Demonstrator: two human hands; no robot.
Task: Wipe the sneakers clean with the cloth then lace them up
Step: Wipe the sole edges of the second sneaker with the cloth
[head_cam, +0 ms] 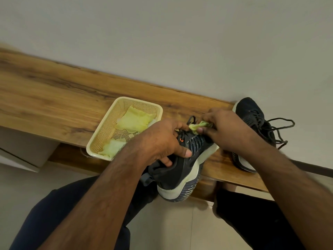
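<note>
A dark sneaker [182, 170] with a pale sole is tilted on its side over the bench's front edge. My left hand [162, 139] grips it by the collar and upper. My right hand [225, 127] pinches a crumpled yellow-green cloth [197, 125] against the sneaker's lace area near the toe. A second dark sneaker [252, 116] stands on the bench to the right, its laces loose and trailing outward.
A cream plastic basket [100, 134] holding two more yellow-green cloths [135, 120] sits on the wooden bench [54, 98] left of my hands. A plain wall rises behind the bench. My legs in dark shorts are below, over a tiled floor.
</note>
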